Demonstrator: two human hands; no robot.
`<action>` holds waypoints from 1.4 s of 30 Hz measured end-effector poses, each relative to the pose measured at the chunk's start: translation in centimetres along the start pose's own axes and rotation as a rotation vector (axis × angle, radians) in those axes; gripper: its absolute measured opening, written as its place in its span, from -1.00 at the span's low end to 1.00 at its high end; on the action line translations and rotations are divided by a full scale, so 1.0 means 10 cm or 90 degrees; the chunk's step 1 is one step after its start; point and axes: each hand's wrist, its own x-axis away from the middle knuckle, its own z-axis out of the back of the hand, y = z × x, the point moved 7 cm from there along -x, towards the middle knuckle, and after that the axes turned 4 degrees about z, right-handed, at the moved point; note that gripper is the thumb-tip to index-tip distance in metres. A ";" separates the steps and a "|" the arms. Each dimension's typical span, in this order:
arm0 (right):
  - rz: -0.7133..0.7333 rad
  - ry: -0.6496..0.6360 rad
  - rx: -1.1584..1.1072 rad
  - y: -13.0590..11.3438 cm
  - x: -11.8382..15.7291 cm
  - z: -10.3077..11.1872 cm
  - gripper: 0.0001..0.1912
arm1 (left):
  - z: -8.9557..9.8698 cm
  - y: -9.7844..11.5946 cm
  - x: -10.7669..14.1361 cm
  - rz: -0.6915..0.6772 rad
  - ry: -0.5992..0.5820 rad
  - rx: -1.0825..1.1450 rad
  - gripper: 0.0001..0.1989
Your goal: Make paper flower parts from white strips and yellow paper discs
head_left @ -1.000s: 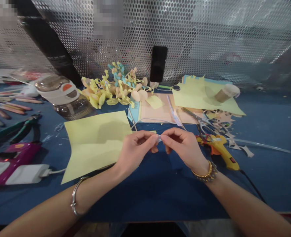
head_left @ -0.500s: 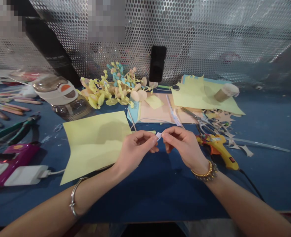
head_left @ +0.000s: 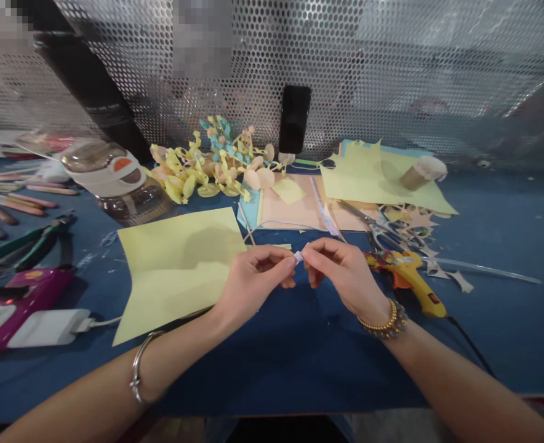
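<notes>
In the head view, the left hand [head_left: 263,269] pinches a small white piece [head_left: 298,256], maybe paper, between its thumb and pointing finger. The right hand [head_left: 335,263] seems to pinch the other end, so the fingers of both hands almost meet. The piece is held up over the blue worktop [head_left: 272,363], right in front of the person. It is too small to tell how it is folded.

A big yellow sheet [head_left: 184,261] lies by the left hand. A yellow glue gun [head_left: 413,277] lies just to the right of the right hand, with scissors [head_left: 383,234] near it. Past the hands there is a thin purple strip [head_left: 322,209] on pink paper [head_left: 295,212].

To do this pinching well, I think a soft squeeze is best, because such a little piece could bend or rip. One hand should be still while the other makes tiny moves. The thumbs should not hide the edges. It also seems wise to mind the glue gun's tip, as it could be hot.
</notes>
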 end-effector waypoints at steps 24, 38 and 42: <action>0.040 -0.014 0.093 -0.10 0.03 -0.03 -0.77 | -0.03 0.04 0.02 -0.040 0.001 -0.029 -0.82; 0.013 -0.041 0.008 -0.03 0.03 -0.06 -0.80 | 0.06 0.12 0.08 -0.158 0.121 -0.156 -0.88; 0.025 -0.032 0.013 -0.05 0.04 -0.06 -0.80 | 0.06 0.13 0.09 -0.155 0.127 -0.158 -0.88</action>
